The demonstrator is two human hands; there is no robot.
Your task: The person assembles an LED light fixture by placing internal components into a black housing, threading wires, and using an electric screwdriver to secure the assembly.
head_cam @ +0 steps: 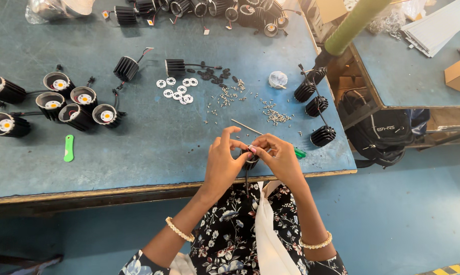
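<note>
Near edge of the worktop (138, 168): the left hand (222, 165) and the right hand (281, 160) are meeting over a small black finned lamp housing (249, 162), which is sitting between the palms just above the worktop's front edge. Both grips are closing narrowly on it — the left fingers (229, 133) are curling over the top, the right fingertips (258, 150) are pinching at a small part on its upper rim. A dark lead is hanging from the housing toward the lap.

Just beyond the hands a thin rod (246, 127) is lying aslant, and a green tool tip (300, 152) is showing beside the right hand. Farther out, loose screws (276, 117) and white ring gaskets (176, 89) are lying scattered. Three bare black heat sinks (316, 107) are standing toward the right edge. At left, a green flat tag (68, 147) is lying near a cluster of assembled lamps (72, 102) — their pale centres are facing up. More housings (214, 7) are lining the far edge.
</note>
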